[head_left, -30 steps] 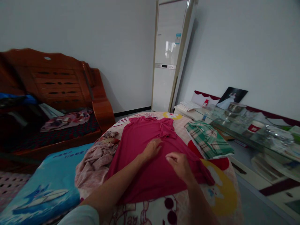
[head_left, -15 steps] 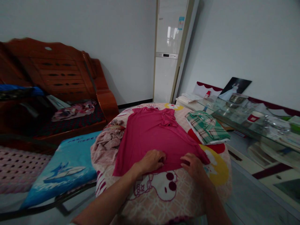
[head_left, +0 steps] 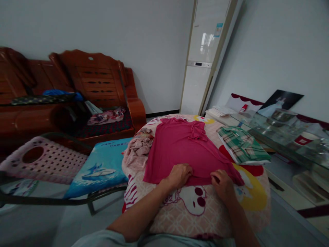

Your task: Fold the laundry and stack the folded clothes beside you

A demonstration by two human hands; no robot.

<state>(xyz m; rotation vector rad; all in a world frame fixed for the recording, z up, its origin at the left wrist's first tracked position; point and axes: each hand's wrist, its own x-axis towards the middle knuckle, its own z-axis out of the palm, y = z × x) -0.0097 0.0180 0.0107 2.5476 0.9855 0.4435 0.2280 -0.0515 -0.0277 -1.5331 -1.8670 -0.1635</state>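
1 head-worn camera gives the only view, looking forward and down from the near side of the table (head_left: 177, 223), near and above the left hand (head_left: 180, 175) and right hand (head_left: 223, 183), facing the wall (head_left: 161, 61) beside the floor-standing air conditioner (head_left: 197, 85).

The shirt (head_left: 174, 147) is showing soft, matt cloth with fine wrinkles; the printed cover (head_left: 216, 221) is presenting matt cloth. The folded garment (head_left: 243, 145) is displaying matt, woven-looking cloth. The bench (head_left: 99, 73) is showing smooth wood with a glossy finish. The chair back (head_left: 60, 161) is exhibiting a perforated lattice resembling plastic. The air conditioner (head_left: 196, 87) is reflecting light from a smooth, glossy front panel. The shelf (head_left: 271, 135) is showing smooth, clear glass
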